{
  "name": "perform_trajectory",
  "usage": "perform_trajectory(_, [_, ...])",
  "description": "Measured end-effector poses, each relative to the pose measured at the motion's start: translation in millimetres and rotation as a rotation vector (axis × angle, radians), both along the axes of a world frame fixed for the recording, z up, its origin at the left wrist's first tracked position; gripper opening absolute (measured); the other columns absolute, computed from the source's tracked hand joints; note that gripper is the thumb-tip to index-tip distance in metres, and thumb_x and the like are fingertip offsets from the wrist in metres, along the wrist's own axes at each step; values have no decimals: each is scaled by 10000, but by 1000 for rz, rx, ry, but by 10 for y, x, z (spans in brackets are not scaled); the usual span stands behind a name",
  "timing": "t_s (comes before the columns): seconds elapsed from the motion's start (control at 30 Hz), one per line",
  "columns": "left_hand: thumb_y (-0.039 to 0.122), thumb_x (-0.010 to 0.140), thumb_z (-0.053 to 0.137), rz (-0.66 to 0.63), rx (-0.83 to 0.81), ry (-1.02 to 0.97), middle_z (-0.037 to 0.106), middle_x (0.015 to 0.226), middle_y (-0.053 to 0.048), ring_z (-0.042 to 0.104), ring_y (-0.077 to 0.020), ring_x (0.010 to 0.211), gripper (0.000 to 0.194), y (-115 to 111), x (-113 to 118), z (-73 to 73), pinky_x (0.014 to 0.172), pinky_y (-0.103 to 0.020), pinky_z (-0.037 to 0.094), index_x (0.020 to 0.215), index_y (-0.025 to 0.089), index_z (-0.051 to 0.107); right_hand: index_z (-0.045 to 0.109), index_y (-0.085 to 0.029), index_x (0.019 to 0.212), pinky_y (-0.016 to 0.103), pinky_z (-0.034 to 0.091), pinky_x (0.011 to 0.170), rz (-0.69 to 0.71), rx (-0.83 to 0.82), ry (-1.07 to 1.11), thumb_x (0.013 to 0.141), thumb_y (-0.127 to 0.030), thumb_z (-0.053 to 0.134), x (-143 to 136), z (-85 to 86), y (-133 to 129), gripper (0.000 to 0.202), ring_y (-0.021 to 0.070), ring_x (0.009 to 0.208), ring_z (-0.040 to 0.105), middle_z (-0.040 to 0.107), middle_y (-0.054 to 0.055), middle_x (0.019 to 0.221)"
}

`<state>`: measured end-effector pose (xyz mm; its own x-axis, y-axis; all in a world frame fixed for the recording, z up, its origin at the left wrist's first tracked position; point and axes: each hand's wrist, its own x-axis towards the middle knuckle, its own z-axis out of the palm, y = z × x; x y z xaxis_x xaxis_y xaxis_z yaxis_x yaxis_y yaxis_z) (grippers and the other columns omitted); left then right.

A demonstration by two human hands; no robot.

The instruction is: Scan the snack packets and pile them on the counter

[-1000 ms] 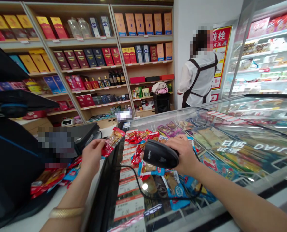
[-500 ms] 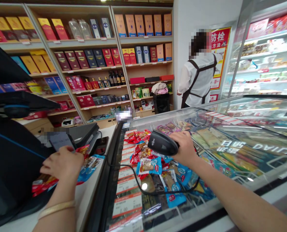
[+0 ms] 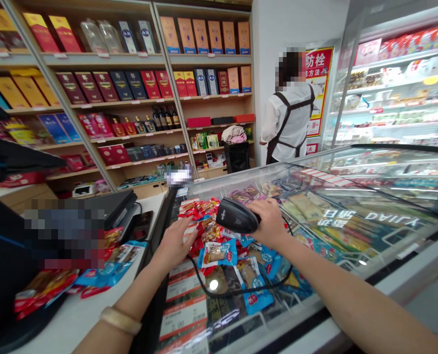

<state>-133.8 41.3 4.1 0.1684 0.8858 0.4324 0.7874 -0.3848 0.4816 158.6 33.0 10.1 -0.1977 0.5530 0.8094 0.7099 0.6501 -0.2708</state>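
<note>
My right hand is wrapped round the handle of a black barcode scanner, held above the glass freezer lid with its head pointing left. From the scanner a black cable loops across the lid. My left hand reaches over the lid's left edge, fingers stretched out towards a pile of small red snack packets. Whether its fingertips touch them I cannot tell. Blue snack packets lie in the same pile, nearer to me.
More red and blue snack packets lie on the white counter at left, beside a dark checkout machine. A co-worker stands beyond the freezer, back turned. Shelves of boxes line the wall.
My left hand has moved right, from the packets on the counter to the pile on the freezer lid. The right hand still holds the scanner. The view has turned slightly right.
</note>
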Motion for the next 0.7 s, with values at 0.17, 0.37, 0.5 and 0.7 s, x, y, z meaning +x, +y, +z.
perform_trajectory(0.17, [457, 852, 516, -76, -98, 72, 575, 1420, -165, 481, -327, 1356, 582, 139, 95, -155, 1145, -503, 320, 1349, 158, 564, 700, -226, 881, 355, 285, 806, -11, -16, -19, 654, -282, 667, 10, -34, 26, 236, 211, 795, 597, 708, 34, 818])
perform_trajectory(0.37, [403, 785, 606, -74, -120, -58, 700, 1232, -128, 608, -319, 1201, 496, 97, 102, -139, 1077, -446, 407, 1238, 207, 658, 709, -223, 895, 350, 287, 804, -87, -68, -37, 718, -329, 687, 83, -59, 127, 207, 220, 858, 629, 730, 45, 870])
perform_trajectory(0.5, [351, 739, 615, -40, -75, 36, 725, 1160, -86, 662, -275, 1094, 470, 92, 68, -120, 999, -397, 484, 1186, 219, 679, 717, -226, 910, 338, 292, 797, -153, -138, -53, 726, -307, 685, 129, -52, 188, 203, 221, 907, 643, 741, 47, 892])
perform_trajectory(0.7, [330, 801, 577, -127, 116, 46, 712, 1091, -83, 679, -228, 1012, 332, 111, -112, -64, 954, -377, 527, 1076, 210, 721, 722, -234, 854, 324, 318, 769, -218, -231, -113, 728, -373, 721, 258, -17, 289, 188, 232, 867, 650, 747, 41, 866])
